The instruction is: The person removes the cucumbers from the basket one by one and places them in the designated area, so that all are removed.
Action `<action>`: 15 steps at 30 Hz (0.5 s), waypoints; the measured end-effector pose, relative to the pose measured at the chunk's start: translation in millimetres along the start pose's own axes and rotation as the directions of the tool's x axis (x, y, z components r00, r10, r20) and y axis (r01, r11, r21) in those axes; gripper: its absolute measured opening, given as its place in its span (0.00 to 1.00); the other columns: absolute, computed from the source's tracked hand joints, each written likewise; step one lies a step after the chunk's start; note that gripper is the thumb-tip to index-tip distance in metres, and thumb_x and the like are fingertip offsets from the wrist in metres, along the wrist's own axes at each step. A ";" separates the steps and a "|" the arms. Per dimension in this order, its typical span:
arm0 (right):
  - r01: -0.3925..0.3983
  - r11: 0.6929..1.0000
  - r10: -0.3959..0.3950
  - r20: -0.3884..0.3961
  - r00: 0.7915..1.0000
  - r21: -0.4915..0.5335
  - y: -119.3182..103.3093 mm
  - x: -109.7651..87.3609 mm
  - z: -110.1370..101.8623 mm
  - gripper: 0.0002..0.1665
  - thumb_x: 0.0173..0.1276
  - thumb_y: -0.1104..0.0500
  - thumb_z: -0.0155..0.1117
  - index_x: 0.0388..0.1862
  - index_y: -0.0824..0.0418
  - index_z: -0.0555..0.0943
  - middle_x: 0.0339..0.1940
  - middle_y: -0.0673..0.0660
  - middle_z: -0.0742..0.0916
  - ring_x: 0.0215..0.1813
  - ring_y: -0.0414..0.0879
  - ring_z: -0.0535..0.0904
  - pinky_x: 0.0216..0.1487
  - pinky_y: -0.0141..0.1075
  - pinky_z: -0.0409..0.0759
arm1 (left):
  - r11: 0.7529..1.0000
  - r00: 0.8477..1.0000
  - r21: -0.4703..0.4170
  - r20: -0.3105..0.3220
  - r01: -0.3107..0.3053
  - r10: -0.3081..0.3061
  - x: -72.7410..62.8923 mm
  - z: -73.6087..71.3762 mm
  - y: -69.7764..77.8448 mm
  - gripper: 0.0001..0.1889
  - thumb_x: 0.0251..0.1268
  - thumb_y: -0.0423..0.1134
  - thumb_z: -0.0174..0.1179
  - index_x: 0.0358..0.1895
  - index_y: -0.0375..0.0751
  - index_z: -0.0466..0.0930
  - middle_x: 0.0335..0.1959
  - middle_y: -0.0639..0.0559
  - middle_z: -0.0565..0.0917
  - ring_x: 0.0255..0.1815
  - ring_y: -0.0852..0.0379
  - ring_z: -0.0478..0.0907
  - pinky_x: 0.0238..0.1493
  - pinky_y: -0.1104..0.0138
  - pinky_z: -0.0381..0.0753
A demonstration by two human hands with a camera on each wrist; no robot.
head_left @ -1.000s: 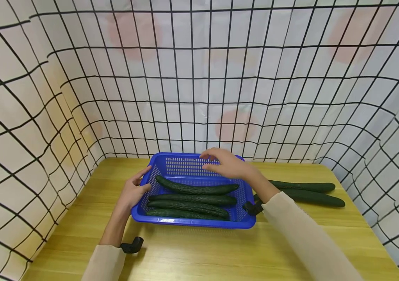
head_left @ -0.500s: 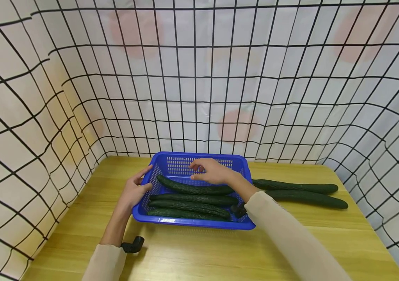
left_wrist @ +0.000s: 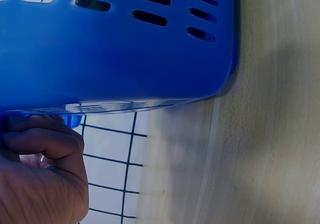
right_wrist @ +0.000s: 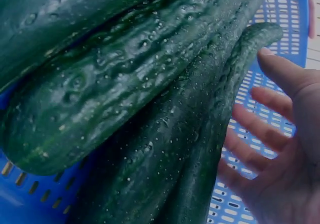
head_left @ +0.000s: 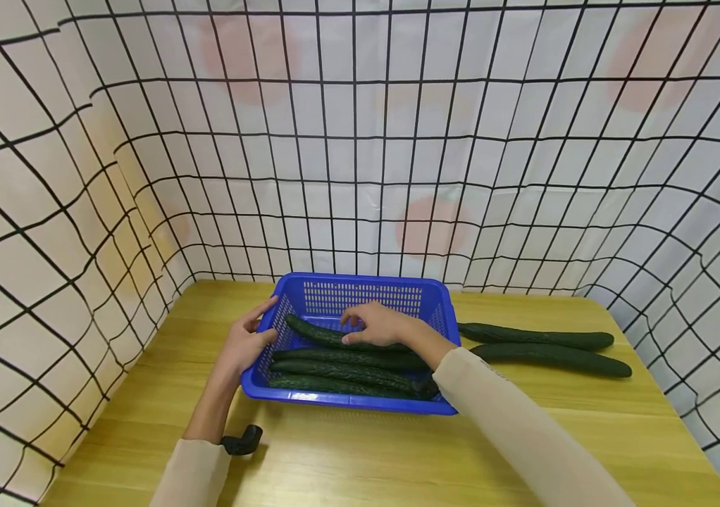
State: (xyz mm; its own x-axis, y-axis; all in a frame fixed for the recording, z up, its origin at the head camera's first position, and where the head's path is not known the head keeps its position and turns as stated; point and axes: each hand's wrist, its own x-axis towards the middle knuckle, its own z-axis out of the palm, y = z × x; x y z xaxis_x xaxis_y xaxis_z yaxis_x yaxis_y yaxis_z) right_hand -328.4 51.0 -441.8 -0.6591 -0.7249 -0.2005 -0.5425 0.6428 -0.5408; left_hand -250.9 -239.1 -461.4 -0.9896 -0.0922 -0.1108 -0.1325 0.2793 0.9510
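Observation:
Several dark green, bumpy cucumbers (head_left: 347,370) lie side by side lengthwise in a blue perforated plastic basket (head_left: 347,402). My left hand (head_left: 247,345) grips the basket's left rim, thumb over the edge and fingers outside; curled fingers appear beneath the rim in the left wrist view. Inside the basket, my right hand (head_left: 380,325) is over the rearmost cucumber (head_left: 312,331). The right wrist view has its fingers spread beside that cucumber (right_wrist: 265,34), the thumb tip close to it; whether they touch I cannot tell. Part of that cucumber is hidden behind the right hand.
To the right of the basket, two more cucumbers (head_left: 544,338) lie on the wooden table (head_left: 334,458), partly behind the right sleeve. A black wire grid (head_left: 360,183) with white sheeting behind it encloses the table at the back and sides. Black wrist cameras (head_left: 242,440) sit below the hands.
My right hand has moved left and down from above the basket's back right into it, over the rearmost cucumber. The left hand stays on the rim. The view has shifted slightly.

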 end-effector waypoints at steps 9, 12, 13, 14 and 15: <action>-0.070 0.996 0.073 0.071 0.995 -0.050 4.5 0.5 6.1 0.33 0.77 0.41 0.60 0.72 0.56 0.76 0.69 0.58 0.82 0.71 0.53 0.76 0.70 0.50 0.75 | 1.000 1.000 -0.003 0.003 -0.005 0.005 1.1 -1.9 2.2 0.38 0.65 0.30 0.59 0.77 0.63 0.68 0.55 0.33 0.80 0.47 0.44 0.83 0.40 0.61 0.87; -0.067 0.996 0.070 0.059 0.996 -0.053 4.8 0.3 7.5 0.32 0.77 0.42 0.61 0.71 0.58 0.77 0.68 0.58 0.83 0.70 0.53 0.78 0.70 0.49 0.75 | 1.000 1.000 0.006 0.000 -0.008 0.008 0.4 -1.4 1.6 0.38 0.65 0.30 0.59 0.77 0.63 0.68 0.54 0.33 0.81 0.47 0.44 0.83 0.40 0.60 0.87; -0.065 0.996 0.068 0.055 0.996 -0.052 4.8 0.2 7.9 0.31 0.76 0.43 0.61 0.70 0.59 0.78 0.67 0.58 0.83 0.69 0.52 0.78 0.70 0.48 0.75 | 1.000 1.000 0.009 -0.003 -0.014 0.014 -0.6 -1.2 1.7 0.38 0.64 0.31 0.60 0.77 0.63 0.68 0.54 0.33 0.81 0.47 0.45 0.83 0.40 0.60 0.87; -0.062 0.997 0.064 0.050 0.997 -0.047 4.3 -0.2 8.0 0.30 0.76 0.44 0.62 0.70 0.59 0.78 0.67 0.58 0.84 0.69 0.52 0.78 0.70 0.48 0.75 | 1.000 1.000 0.011 -0.003 -0.014 0.014 -1.0 -1.1 1.9 0.38 0.64 0.30 0.60 0.77 0.63 0.68 0.54 0.33 0.81 0.47 0.45 0.83 0.40 0.60 0.87; -0.056 0.997 0.058 0.047 0.997 -0.044 3.7 -0.8 8.1 0.29 0.76 0.45 0.62 0.69 0.59 0.79 0.66 0.58 0.84 0.69 0.53 0.78 0.69 0.48 0.76 | 1.000 1.000 0.007 -0.003 -0.017 0.017 -1.7 -0.9 2.3 0.38 0.64 0.30 0.60 0.77 0.62 0.69 0.54 0.33 0.81 0.47 0.45 0.83 0.40 0.61 0.87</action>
State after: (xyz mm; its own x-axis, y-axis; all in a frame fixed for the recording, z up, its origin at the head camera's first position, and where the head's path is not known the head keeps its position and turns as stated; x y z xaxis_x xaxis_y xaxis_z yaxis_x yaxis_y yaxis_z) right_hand -325.7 51.9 -450.3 -0.6646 -0.6968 -0.2696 -0.5270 0.6930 -0.4920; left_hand -249.5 -239.2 -458.7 -0.9915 -0.0903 -0.0937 -0.1160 0.2871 0.9509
